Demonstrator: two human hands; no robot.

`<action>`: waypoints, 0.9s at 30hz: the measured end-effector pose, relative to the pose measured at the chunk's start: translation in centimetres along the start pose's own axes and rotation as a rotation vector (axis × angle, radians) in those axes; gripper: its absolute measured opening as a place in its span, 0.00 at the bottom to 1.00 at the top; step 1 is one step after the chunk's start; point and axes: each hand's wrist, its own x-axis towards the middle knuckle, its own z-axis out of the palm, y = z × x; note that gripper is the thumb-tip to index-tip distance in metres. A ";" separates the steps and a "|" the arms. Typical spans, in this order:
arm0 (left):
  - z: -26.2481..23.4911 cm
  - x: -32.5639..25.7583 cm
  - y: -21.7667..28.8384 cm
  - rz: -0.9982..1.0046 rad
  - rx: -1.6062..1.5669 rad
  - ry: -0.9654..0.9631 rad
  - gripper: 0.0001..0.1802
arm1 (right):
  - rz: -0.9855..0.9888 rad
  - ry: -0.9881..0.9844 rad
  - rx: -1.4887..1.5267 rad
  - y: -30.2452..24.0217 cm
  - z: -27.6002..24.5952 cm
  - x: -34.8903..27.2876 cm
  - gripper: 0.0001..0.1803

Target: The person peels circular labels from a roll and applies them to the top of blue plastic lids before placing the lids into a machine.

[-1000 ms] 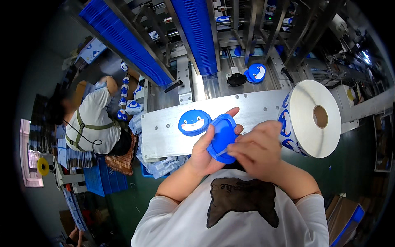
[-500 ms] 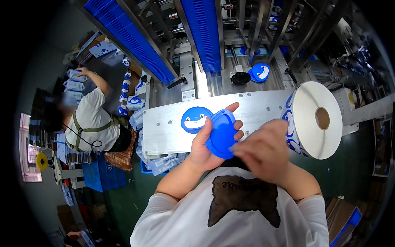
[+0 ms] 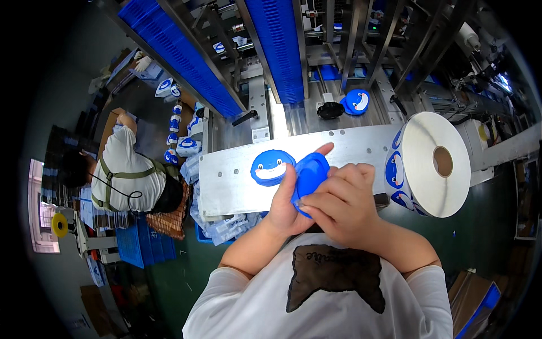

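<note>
Over the tabletop [image 3: 231, 195], the blue oval plastic lid [image 3: 312, 171] is clasped by the left hand [image 3: 285, 209], its long axis pointing away from the body; its near-right edge is touched by the right hand [image 3: 348, 204], fingers curled, any pinch hidden.

Close downward fisheye view from head height

Metal machinery [image 3: 355, 45] and 1 sticker roll [image 3: 420, 186] show a factory floor [image 3: 180, 277].
</note>
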 end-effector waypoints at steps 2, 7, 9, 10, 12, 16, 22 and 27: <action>0.0 -0.2 -0.1 -0.029 0.019 -0.031 0.44 | 0.014 0.036 0.023 0.2 -0.8 -0.3 0.12; 0.1 -0.4 -0.3 -0.064 0.011 -0.052 0.45 | 0.185 0.160 0.081 0.0 -2.0 -0.7 0.10; -1.3 -0.2 -0.2 -0.024 -0.193 -0.199 0.47 | 0.343 0.295 0.134 0.6 -3.8 -1.0 0.11; -1.7 -0.1 -0.1 -0.005 -0.294 -0.273 0.48 | 0.279 0.229 0.113 0.6 -4.2 -0.9 0.12; -0.8 -0.1 -0.1 -0.026 -0.147 -0.145 0.50 | 0.157 0.120 0.097 0.4 -2.6 -0.6 0.12; 0.4 0.5 0.2 -0.013 -0.023 -0.083 0.51 | 0.040 0.065 0.047 -0.2 -0.6 0.1 0.11; -1.2 0.5 -0.5 0.014 -0.072 -0.084 0.52 | 0.003 0.023 -0.025 0.0 -1.3 -0.4 0.11; -1.1 0.6 -0.7 0.026 -0.055 0.002 0.46 | -0.056 0.065 -0.037 -0.2 -1.4 -1.2 0.12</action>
